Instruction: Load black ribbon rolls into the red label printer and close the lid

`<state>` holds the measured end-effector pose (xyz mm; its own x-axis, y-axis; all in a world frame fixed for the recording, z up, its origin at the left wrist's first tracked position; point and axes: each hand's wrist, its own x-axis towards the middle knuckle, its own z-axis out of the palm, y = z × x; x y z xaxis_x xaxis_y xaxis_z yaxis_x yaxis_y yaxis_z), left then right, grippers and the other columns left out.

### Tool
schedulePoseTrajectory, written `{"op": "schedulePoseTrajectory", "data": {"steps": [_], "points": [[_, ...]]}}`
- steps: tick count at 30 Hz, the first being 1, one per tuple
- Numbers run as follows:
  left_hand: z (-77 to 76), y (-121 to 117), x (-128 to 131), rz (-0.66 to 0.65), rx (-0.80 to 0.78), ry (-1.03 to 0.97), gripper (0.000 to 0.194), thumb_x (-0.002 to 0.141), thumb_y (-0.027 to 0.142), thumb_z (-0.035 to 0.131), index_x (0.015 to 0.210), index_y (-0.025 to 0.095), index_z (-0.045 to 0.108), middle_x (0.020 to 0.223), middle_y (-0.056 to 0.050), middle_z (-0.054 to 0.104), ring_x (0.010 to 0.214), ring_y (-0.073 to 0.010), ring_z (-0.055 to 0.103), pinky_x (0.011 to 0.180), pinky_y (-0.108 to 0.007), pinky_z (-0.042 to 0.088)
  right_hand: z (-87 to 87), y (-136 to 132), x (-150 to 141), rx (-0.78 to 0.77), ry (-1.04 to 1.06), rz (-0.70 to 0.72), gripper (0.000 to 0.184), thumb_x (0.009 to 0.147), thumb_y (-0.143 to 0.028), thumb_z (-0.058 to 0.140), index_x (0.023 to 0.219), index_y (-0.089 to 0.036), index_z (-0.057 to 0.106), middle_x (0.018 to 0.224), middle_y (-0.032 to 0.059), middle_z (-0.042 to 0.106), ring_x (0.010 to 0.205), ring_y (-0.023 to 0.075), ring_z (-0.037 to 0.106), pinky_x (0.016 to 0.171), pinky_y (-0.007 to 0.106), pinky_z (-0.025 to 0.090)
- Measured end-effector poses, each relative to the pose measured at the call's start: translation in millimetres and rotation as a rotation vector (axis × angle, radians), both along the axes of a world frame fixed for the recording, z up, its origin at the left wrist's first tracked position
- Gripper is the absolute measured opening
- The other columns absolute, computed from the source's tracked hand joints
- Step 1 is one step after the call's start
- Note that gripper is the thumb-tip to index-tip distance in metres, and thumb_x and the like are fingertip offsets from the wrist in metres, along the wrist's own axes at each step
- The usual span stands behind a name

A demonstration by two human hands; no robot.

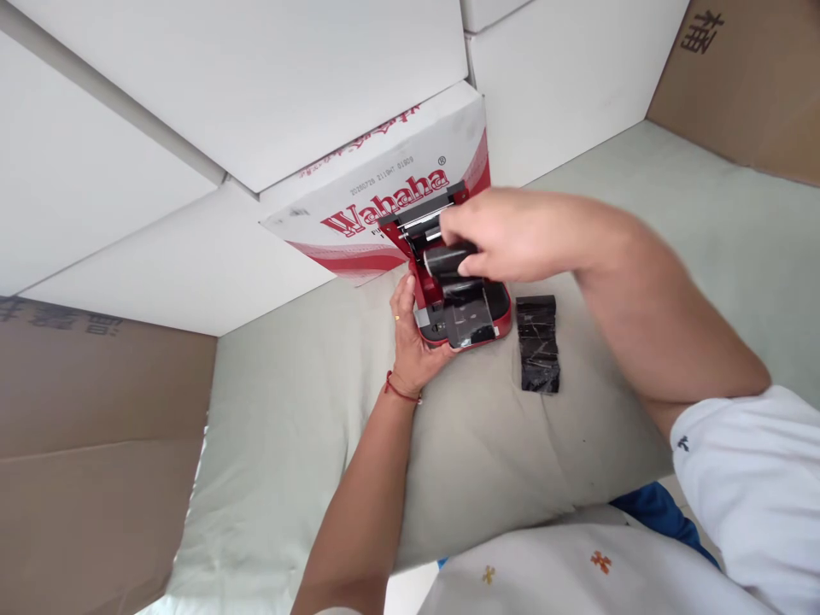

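Note:
A small red and black machine (505,318), which looks like a label printer, rests on the cloth with its hinged lid raised. My left hand (413,346) grips its near left side, thumb along the front edge and fingers along the left. Above the opened body, my right hand (493,235) pinches a black roll (442,261) by its right end. From the roll a dark glossy strip (472,320) runs down over the front of the machine. A separate crinkled black strip (538,344) lies on the cloth to the right, touched by neither hand.
Just behind the machine leans a white and red Wahaha carton (377,184) against white panels (346,77). Brown cardboard boxes stand at the left (96,461) and the upper right (749,94). Pale green cloth (282,427) covers the surface.

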<state>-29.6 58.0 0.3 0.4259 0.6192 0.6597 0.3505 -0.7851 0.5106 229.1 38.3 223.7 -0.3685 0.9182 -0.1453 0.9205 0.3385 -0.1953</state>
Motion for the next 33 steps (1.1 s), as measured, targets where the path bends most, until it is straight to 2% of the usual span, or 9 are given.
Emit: {"op": "schedulePoseTrajectory", "data": {"steps": [4, 8, 11, 14, 18, 24, 27, 30, 33], "points": [[5.0, -1.8, 0.5, 0.012, -0.031, 0.023, 0.114, 0.090, 0.105, 0.059, 0.177, 0.033, 0.045, 0.185, -0.022, 0.041, 0.175, -0.0470, 0.042, 0.143, -0.072, 0.036, 1.5, 11.1, 66.4, -0.034, 0.026, -0.064, 0.034, 0.108, -0.037, 0.074, 0.139, -0.025, 0.082, 0.129, 0.0063, 0.083, 0.113, 0.0279, 0.075, 0.093, 0.038, 0.052], [7.7, -3.4, 0.4, 0.015, -0.066, 0.013, 0.110, 0.090, 0.105, 0.061, 0.169, 0.029, 0.055, 0.184, -0.024, 0.041, 0.175, -0.0473, 0.043, 0.142, -0.072, 0.037, -33.7, 45.2, 106.0, -0.237, -0.184, -0.232, 0.042, 0.113, -0.046, 0.066, 0.124, -0.012, 0.088, 0.125, 0.0106, 0.084, 0.113, 0.0259, 0.077, 0.094, 0.038, 0.050], [7.1, -3.0, -0.1, 0.023, -0.079, 0.015, 0.111, 0.088, 0.106, 0.061, 0.167, 0.028, 0.056, 0.183, -0.024, 0.042, 0.175, -0.0481, 0.043, 0.142, -0.073, 0.038, -54.3, 63.5, 102.4, -0.338, -0.254, -0.268, 0.031, 0.101, -0.034, 0.083, 0.124, -0.014, 0.090, 0.122, 0.0108, 0.085, 0.106, 0.0284, 0.078, 0.090, 0.039, 0.054], [6.2, -2.1, -0.1, 0.024, -0.072, 0.009, 0.111, 0.088, 0.106, 0.062, 0.167, 0.027, 0.057, 0.182, -0.024, 0.042, 0.174, -0.0479, 0.044, 0.141, -0.072, 0.039, -56.3, 65.6, 85.0, -0.337, -0.157, -0.150, 0.037, 0.093, -0.026, 0.090, 0.129, -0.019, 0.090, 0.118, 0.0066, 0.085, 0.104, 0.0272, 0.075, 0.090, 0.038, 0.054], [5.9, -0.2, 1.0, 0.029, -0.067, 0.001, 0.111, 0.086, 0.107, 0.062, 0.164, 0.027, 0.059, 0.180, -0.025, 0.044, 0.173, -0.0477, 0.046, 0.140, -0.071, 0.041, -51.9, 49.2, 59.0, -0.410, -0.199, 0.008, 0.025, 0.092, -0.027, 0.092, 0.114, -0.015, 0.092, 0.098, 0.0054, 0.083, 0.093, 0.0230, 0.071, 0.083, 0.035, 0.049], [4.2, 2.0, 5.4, 0.031, -0.027, -0.014, 0.109, 0.089, 0.106, 0.060, 0.163, 0.027, 0.058, 0.178, -0.025, 0.047, 0.170, -0.0466, 0.049, 0.137, -0.070, 0.045, -67.3, 15.7, 38.4, -0.544, -0.254, 0.186, 0.017, 0.089, -0.019, 0.092, 0.105, -0.017, 0.090, 0.079, -0.0036, 0.072, 0.071, 0.0156, 0.057, 0.068, 0.031, 0.041], [2.7, 1.2, 8.1, 0.057, 0.065, -0.032, 0.108, 0.093, 0.103, 0.061, 0.171, 0.029, 0.049, 0.177, -0.025, 0.048, 0.169, -0.0454, 0.050, 0.138, -0.071, 0.042, -54.0, 2.0, 53.3, -0.507, -0.217, 0.220, 0.023, 0.090, -0.011, 0.088, 0.112, -0.016, 0.088, 0.086, -0.0037, 0.075, 0.074, 0.0145, 0.057, 0.069, 0.029, 0.041], [1.4, -0.2, 10.2, 0.156, 0.210, -0.032, 0.107, 0.095, 0.100, 0.060, 0.175, 0.030, 0.043, 0.176, -0.024, 0.047, 0.169, -0.0454, 0.049, 0.140, -0.072, 0.038, -18.0, -7.8, 73.5, -0.408, -0.090, 0.151, 0.023, 0.097, -0.014, 0.084, 0.120, -0.017, 0.088, 0.098, -0.0024, 0.082, 0.081, 0.0124, 0.064, 0.078, 0.028, 0.043], [1.1, -1.8, 12.1, 0.223, 0.335, -0.030, 0.100, 0.097, 0.096, 0.062, 0.172, 0.031, 0.046, 0.175, -0.021, 0.048, 0.169, -0.0456, 0.048, 0.140, -0.073, 0.037, 14.8, -10.2, 71.6, -0.255, 0.063, 0.115, 0.026, 0.107, -0.027, 0.078, 0.130, -0.019, 0.088, 0.110, 0.0001, 0.086, 0.092, 0.0139, 0.071, 0.087, 0.029, 0.045]]}}
